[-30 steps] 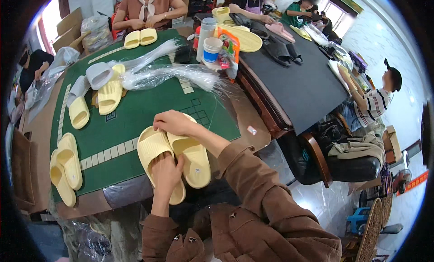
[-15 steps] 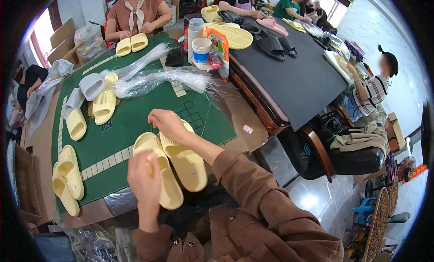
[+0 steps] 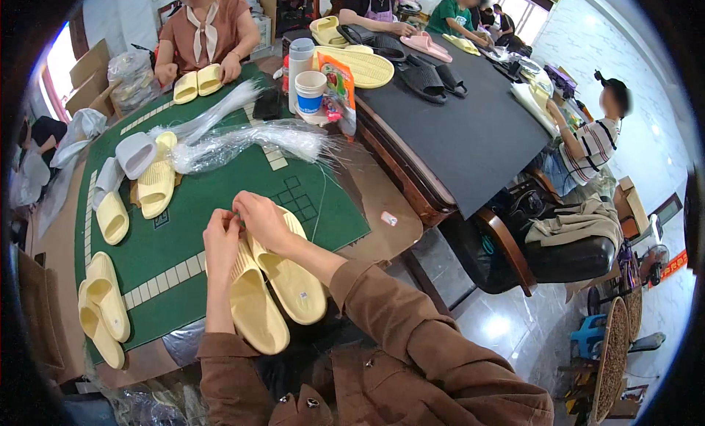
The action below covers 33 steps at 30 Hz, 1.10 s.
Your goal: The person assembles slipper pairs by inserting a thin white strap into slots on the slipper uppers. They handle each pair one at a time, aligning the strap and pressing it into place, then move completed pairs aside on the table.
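Note:
A pair of pale yellow slippers lies right before me at the table's near edge: the left slipper and the right slipper, side by side with their heels toward me. Over their straps my left hand and my right hand meet, fingertips pinched together. Whatever is between the fingers is too small or hidden to make out. The hands cover much of both straps. Past them, a bundle of clear plastic strands lies across the green tabletop, with one thin strand hanging off its right end.
More yellow slippers rest at the left, others with grey ones further back. A paper cup and a bottle stand at the far right corner. Co-workers handle slippers across the table and along the dark table.
My left hand has moved up and forward to join my right hand above the straps. The view has shifted slightly. The co-worker opposite has drawn both hands to the sides of a slipper pair.

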### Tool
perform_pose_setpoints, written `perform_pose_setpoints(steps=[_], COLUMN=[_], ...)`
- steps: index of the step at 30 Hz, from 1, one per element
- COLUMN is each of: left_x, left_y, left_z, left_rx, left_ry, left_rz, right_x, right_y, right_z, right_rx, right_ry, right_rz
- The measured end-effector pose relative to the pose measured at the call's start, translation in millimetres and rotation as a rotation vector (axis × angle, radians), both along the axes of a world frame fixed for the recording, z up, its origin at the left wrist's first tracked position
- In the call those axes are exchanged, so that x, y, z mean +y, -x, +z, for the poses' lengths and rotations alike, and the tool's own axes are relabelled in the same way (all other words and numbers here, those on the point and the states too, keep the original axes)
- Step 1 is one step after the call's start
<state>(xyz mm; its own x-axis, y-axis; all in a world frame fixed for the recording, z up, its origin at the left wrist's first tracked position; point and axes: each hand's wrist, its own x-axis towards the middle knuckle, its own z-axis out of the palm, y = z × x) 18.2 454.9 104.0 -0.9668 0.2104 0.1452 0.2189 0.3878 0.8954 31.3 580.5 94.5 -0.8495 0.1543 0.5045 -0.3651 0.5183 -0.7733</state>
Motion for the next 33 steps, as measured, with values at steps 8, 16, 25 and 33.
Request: perform_pose_setpoints(steps=[8, 16, 25, 33], left_x=[-3.2, 2.1, 2.3, 3.5], left_y=[-4.7, -9.6, -12.1, -10.1], left_z=[-2.3, -7.0, -6.3, -6.6], left_rx=[0.167, 0.266, 0.256, 0.289], left_ry=[0.029, -0.094, -0.094, -0.087], left_rz=[0.091, 0.174, 0.199, 0.173], right_x=[-0.6, 24.6, 21.2, 23.2], right_y=[6.3, 10.1, 4.2, 8.4], right_z=[-4.0, 0.2, 8.7, 5.4], right_rx=[0.081, -0.273, -0.289, -0.282], right_ry=[0.072, 0.597, 0.577, 0.531], right_rz=[0.124, 0.417, 0.395, 0.352])
